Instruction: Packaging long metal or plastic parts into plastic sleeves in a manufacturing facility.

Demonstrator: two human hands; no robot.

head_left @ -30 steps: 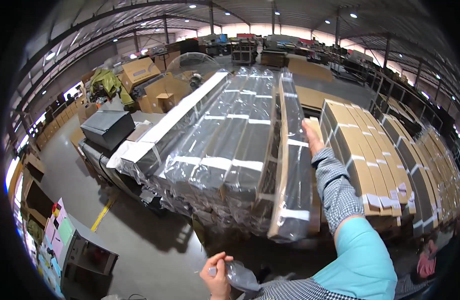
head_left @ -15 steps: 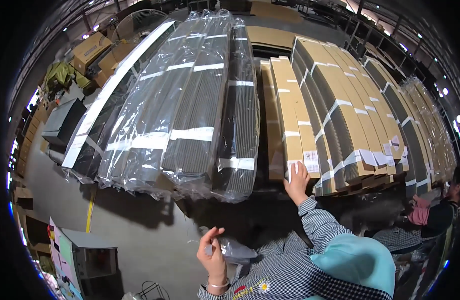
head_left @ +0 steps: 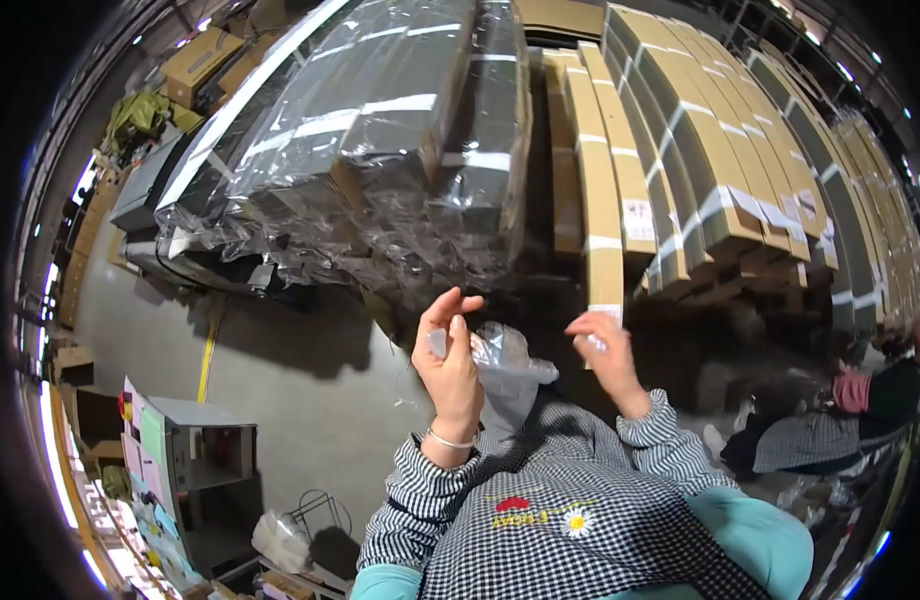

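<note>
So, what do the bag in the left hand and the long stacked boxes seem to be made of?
The bag in the left hand looks like thin clear plastic film: see-through, crinkled, glossy. The long boxes appear to be brown cardboard: matte, with pale tape bands.

The clear plastic bag [head_left: 508, 368] was partly hidden behind the left hand [head_left: 450, 365]. The right hand [head_left: 608, 350] was blurry. A person [head_left: 860, 410] was cut off at the edge.

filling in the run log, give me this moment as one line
left hand: holds clear plastic bag | right hand: raised beside bag, pinching small white piece | behind: wrapped bundles, cardboard boxes
</note>
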